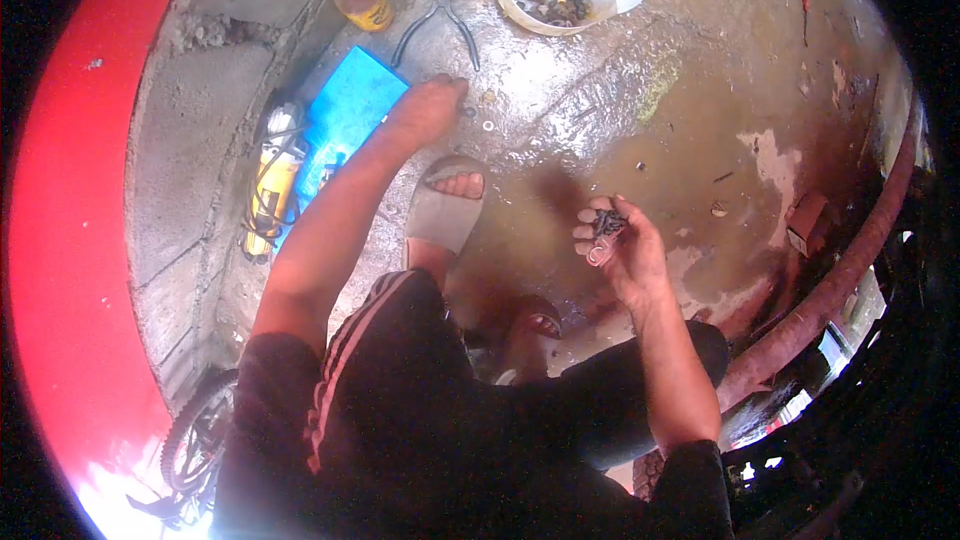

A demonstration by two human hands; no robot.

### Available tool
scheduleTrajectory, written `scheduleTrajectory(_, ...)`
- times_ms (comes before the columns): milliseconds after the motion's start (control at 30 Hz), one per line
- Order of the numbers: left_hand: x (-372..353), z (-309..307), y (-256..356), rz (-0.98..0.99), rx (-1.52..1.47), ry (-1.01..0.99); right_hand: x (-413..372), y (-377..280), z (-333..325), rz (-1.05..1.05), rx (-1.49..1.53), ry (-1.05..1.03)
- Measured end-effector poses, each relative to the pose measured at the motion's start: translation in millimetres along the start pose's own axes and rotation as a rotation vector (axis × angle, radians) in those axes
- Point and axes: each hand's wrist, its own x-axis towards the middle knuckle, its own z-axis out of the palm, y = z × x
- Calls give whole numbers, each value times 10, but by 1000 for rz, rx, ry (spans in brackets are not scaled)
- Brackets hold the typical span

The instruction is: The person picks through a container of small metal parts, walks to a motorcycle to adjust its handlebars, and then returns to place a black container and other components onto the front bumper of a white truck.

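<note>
My right hand (632, 248) is turned palm up, its fingers curled around a small heap of dark metal parts (608, 223). A pale ring-shaped piece (600, 254) lies at the lower edge of the heap. My left hand (428, 110) reaches down near the ground by the corner of a blue case (358, 90), fingers bent together; what they hold, if anything, is hidden. Close to those fingertips lies a small washer (488, 126) on the wet floor. Pliers with dark handles (438, 12) rest just beyond this hand.
A white tub (505, 2) of small metal parts stands ahead. By the block wall (190, 120) are a jar with a black lid (365, 5) and a yellow corded power tool (268, 195). A red screwdriver (805, 2) and a brick-like block (806, 220) lie right.
</note>
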Motion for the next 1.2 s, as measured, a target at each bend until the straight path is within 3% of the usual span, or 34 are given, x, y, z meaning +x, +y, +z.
scheduleTrajectory(100, 2, -9, -9, 26, 27, -4, -13, -7, 23, -11, -23, 26)
scheduleTrajectory(200, 30, -76, 41, 111, -63, 126, -11, -10, 6, 16, 3, 8)
scheduleTrajectory(333, 286, -651, 421, 159, -291, 447, 3, -6, 39, 38, 30, -25)
scheduleTrajectory(367, 330, -742, 473, 155, -292, 447, -2, -10, 57, 33, 8, 1)
scheduleTrajectory(433, 404, -871, 535, 207, -515, 639, 10, -30, 48, 35, 13, -18)
scheduleTrajectory(500, 310, -720, 422, 110, -434, 566, 32, -35, 27, 35, 27, -38)
scheduleTrajectory(567, 250, -306, 153, 176, -193, 260, 44, -27, -7, 31, 21, -43)
scheduleTrajectory(633, 93, 34, -2, 263, -112, 158, 38, -16, -36, 47, 27, -39)
scheduleTrajectory(733, -6, 178, 107, 127, 1, 190, 39, -36, -25, 34, 15, -38)
scheduleTrajectory(867, -27, 208, 122, 80, -57, 169, 5, -60, 19, 25, 31, -21)
scheduleTrajectory(967, -36, 191, 182, 119, -56, 82, 0, -65, 39, 31, 45, -3)
scheduleTrajectory(1200, -30, 256, 379, 186, 38, 80, -15, -72, 21, 29, 50, -31)
